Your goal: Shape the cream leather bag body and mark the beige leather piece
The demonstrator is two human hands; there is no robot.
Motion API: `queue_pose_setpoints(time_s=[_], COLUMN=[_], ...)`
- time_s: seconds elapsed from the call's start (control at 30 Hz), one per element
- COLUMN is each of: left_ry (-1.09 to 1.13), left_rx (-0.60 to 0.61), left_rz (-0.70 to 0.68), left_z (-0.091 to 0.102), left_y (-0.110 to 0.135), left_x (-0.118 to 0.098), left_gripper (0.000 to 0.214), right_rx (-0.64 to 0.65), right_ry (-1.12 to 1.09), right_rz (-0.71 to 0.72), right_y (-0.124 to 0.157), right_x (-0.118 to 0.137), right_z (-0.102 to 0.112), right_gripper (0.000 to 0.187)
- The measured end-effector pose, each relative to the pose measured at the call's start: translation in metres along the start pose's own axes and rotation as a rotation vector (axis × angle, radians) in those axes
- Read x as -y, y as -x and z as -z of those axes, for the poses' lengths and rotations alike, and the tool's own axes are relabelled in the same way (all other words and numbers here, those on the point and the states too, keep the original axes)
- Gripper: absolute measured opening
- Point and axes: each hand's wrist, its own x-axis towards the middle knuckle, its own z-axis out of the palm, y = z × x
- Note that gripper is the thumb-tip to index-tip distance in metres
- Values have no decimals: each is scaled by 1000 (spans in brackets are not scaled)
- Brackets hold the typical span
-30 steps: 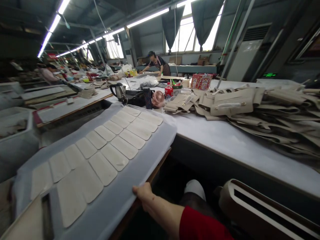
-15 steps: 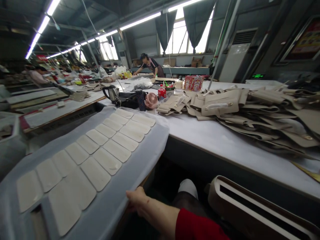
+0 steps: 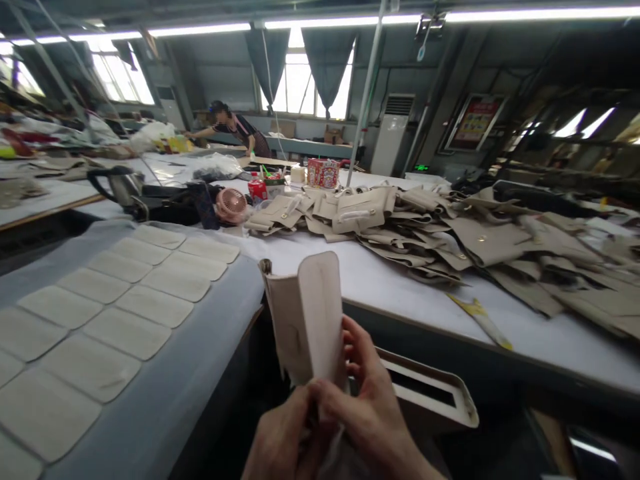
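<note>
Both my hands hold a beige leather bag piece (image 3: 287,320) upright in front of me, between the two tables. A pale, round-cornered panel (image 3: 324,300) stands along its right side. My left hand (image 3: 285,433) is closed on the lower end, its fingertips mostly hidden. Wrapped round the panel's lower right edge are the fingers of my right hand (image 3: 373,393), and its thumb meets the left one. On the grey-covered table at left, similar pale panels (image 3: 127,332) lie in two rows. Behind my right hand is a beige frame-like piece (image 3: 435,387) with a dark slot.
A heap of beige bag pieces (image 3: 365,210) covers the back of the white table (image 3: 400,280). A yellowish flat tool (image 3: 480,317) lies near its front edge. A pink fan (image 3: 231,205), red bottle (image 3: 257,189) and kettle (image 3: 123,187) stand behind. A co-worker (image 3: 235,127) leans over a far table.
My view has swung right. A hand that was at the grey table's edge is gone from there; both hands now hold the beige bag piece, which was not in them before.
</note>
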Motion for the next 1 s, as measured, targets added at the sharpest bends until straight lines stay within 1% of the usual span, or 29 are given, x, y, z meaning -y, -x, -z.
queue_pose_setpoints(time_s=[0.07, 0.1, 0.13, 0.17, 0.2, 0.23, 0.27, 0.3, 0.33, 0.37, 0.43, 0.47, 0.53, 0.63, 0.73, 0.87, 0.93, 1.0], left_ry=[200, 258, 267, 236, 171, 82, 5, -51, -76, -73, -2, 55, 186, 289, 291, 231, 214, 205], left_rx=[142, 193, 193, 134, 29, -108, -253, -352, -369, -321, -139, -52, 49, 56, 30, 53, 56, 78], left_rz=[-244, -336, -392, -413, -404, -373, -327, -278, -227, -177, -52, 11, 118, 209, 263, 336, 373, 394], left_z=[-28, -37, -42, -44, -43, -41, -38, -35, -33, -33, -38, -43, -54, -68, -76, -87, -93, -98], left_y=[-32, -44, -53, -61, -69, -77, -85, -94, -104, -114, -132, -139, -147, -147, -139, -127, -121, -116], left_x=[-16, -23, -30, -36, -41, -45, -47, -48, -47, -44, -35, -30, -21, -12, -4, 9, 14, 18], left_gripper=[49, 56, 57, 50, 40, 37, 40, 46, 55, 63, 75, 76, 70, 54, 43, 39, 39, 34], right_rx=[-124, -169, -211, -244, -267, -288, -302, -313, -321, -323, -316, -312, -301, -279, -250, -198, -176, -164], right_ry=[212, 312, 398, 474, 540, 603, 665, 721, 768, 800, 822, 815, 795, 773, 766, 820, 874, 952], right_rz=[91, 145, 199, 258, 312, 364, 411, 451, 478, 498, 535, 549, 558, 551, 555, 531, 532, 550], right_y=[1, 2, 4, 7, 9, 11, 12, 13, 12, 11, 7, 4, -1, -8, -13, -17, -18, -18], right_x=[-3, -5, -6, -7, -7, -8, -8, -10, -11, -14, -21, -26, -35, -48, -60, -71, -74, -74], right_z=[51, 77, 101, 123, 144, 162, 178, 192, 203, 211, 222, 225, 227, 227, 228, 230, 231, 232], right_gripper=[86, 84, 82, 81, 80, 80, 80, 80, 81, 81, 80, 80, 80, 82, 82, 82, 83, 83])
